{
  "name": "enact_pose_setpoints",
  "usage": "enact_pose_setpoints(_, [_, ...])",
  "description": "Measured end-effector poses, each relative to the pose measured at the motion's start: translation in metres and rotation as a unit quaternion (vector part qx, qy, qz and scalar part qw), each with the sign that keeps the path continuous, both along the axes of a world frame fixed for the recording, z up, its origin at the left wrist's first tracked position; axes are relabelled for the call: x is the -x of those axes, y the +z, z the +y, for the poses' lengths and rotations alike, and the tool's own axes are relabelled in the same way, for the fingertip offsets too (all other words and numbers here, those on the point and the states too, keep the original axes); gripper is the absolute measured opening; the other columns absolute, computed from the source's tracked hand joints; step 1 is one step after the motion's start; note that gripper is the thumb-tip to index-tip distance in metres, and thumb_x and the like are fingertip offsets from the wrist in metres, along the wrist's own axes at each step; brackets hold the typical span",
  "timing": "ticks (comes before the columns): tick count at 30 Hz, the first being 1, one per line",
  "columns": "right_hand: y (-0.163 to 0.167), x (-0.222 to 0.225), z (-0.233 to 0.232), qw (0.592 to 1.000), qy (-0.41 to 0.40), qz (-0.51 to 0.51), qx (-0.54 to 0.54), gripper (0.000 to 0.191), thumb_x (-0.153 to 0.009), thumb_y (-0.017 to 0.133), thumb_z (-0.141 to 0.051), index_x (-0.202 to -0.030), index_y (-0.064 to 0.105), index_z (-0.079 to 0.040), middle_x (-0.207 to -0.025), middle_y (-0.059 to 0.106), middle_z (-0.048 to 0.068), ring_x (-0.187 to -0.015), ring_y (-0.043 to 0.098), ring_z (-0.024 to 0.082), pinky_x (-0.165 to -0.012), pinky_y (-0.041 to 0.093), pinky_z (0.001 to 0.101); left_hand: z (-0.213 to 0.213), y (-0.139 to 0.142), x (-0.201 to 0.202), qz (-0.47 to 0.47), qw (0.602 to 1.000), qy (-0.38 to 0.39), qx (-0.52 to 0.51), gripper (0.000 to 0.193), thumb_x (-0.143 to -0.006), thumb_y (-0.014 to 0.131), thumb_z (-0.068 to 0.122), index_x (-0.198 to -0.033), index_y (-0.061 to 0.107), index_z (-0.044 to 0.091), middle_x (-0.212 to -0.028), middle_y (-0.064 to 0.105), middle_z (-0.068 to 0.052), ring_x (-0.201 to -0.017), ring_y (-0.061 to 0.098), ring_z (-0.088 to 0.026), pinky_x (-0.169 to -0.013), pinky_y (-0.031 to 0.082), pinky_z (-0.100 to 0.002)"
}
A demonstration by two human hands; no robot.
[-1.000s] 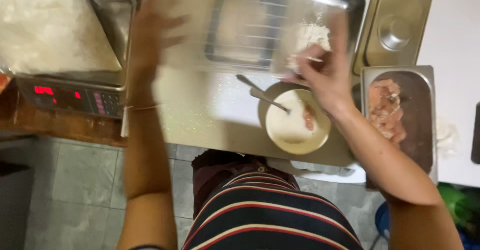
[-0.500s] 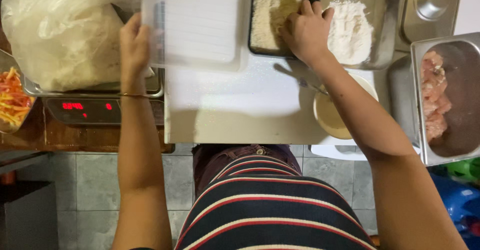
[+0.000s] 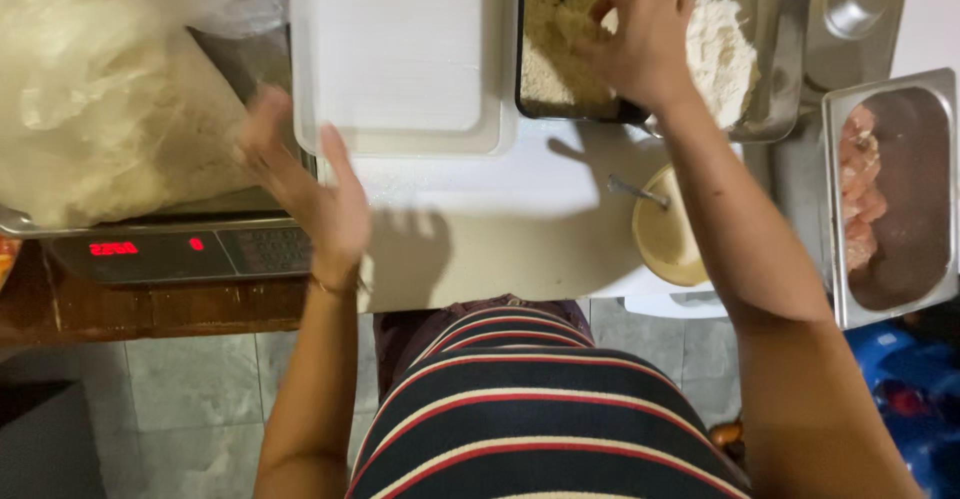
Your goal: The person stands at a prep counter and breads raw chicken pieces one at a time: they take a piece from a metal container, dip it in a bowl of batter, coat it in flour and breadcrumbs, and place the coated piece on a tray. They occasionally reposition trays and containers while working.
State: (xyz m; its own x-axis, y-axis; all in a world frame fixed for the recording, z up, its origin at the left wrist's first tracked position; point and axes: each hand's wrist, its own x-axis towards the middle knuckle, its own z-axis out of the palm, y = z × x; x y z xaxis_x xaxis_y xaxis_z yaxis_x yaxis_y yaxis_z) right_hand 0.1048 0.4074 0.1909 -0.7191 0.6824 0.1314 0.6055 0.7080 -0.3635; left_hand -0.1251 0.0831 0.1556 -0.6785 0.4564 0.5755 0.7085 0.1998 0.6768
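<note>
Right hand [image 3: 640, 44] reaches into the dark tray of breadcrumbs [image 3: 560, 49] at the far side of the bench [image 3: 500, 229], fingers curled down into the crumbs — a loose, closing grip, though whatever it holds is hidden under the knuckles. Left hand [image 3: 315, 194] hovers open, fingers spread and blurred, just at the near-left corner of the empty white tray [image 3: 400, 59], gripping nothing. The step appears to be the crumbing stage of a breading line; judging by the layout, the next move calls for lifting a coated piece across to the white tray without shedding crumbs. The crumb tray's long axis runs near to far, its short end towards the person; the white tray lies alongside it on the left, set the same way. Right of the crumbs sits a steel pan of flour [image 3: 725, 54], nearer a bowl of batter [image 3: 668, 234] with a spoon [image 3: 640, 192] — and far right, a steel pan of raw meat [image 3: 865, 189]. At left, a bagged heap [image 3: 110, 109] rests on a scale [image 3: 180, 254].
</note>
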Motion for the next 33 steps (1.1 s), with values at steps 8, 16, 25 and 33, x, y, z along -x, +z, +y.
enact_pose_setpoints(8, [0.015,-0.013,-0.017,0.990,0.058,-0.040,-0.125,0.016,-0.094,0.076,-0.015,-0.106,0.078,-0.005,-0.128,0.061,0.013,-0.129,0.049,0.035,-0.098,0.042,0.0521,-0.041,0.001,-0.065,-0.080,0.985,-0.118,0.101,0.036,-0.098,0.069,0.008,-0.131,0.057,-0.002,-0.132,0.061,-0.020,-0.122,0.055,-0.035,-0.109,0.043,-0.044])
enact_pose_setpoints(16, [0.006,0.012,-0.034,0.988,0.142,-0.034,-0.053,0.022,-0.084,0.084,-0.021,-0.099,0.077,-0.006,-0.126,0.062,0.014,-0.121,0.050,0.037,-0.092,0.040,0.0533,-0.027,-0.015,-0.072,-0.139,0.976,-0.136,0.099,0.032,-0.100,0.068,0.010,-0.128,0.058,0.000,-0.128,0.062,-0.017,-0.113,0.058,-0.029,-0.103,0.044,-0.041])
enact_pose_setpoints(25, [0.008,-0.005,-0.008,0.994,0.078,0.066,-0.043,0.020,-0.091,0.077,-0.006,-0.110,0.073,0.000,-0.122,0.065,0.018,-0.124,0.057,0.040,-0.105,0.046,0.0473,-0.021,-0.012,-0.070,-0.154,0.975,-0.117,0.108,0.029,-0.100,0.070,0.011,-0.126,0.060,0.004,-0.121,0.065,-0.010,-0.102,0.062,-0.023,-0.095,0.044,-0.037])
enact_pose_setpoints(33, [-0.007,0.005,-0.022,0.989,0.047,-0.003,-0.142,0.007,-0.092,0.077,-0.007,-0.098,0.074,-0.007,-0.125,0.062,0.011,-0.117,0.055,0.032,-0.100,0.042,0.0564,-0.018,-0.013,-0.071,-0.129,0.977,-0.101,0.136,0.029,-0.100,0.069,0.014,-0.127,0.061,0.005,-0.116,0.065,-0.009,-0.098,0.061,-0.021,-0.092,0.041,-0.037])
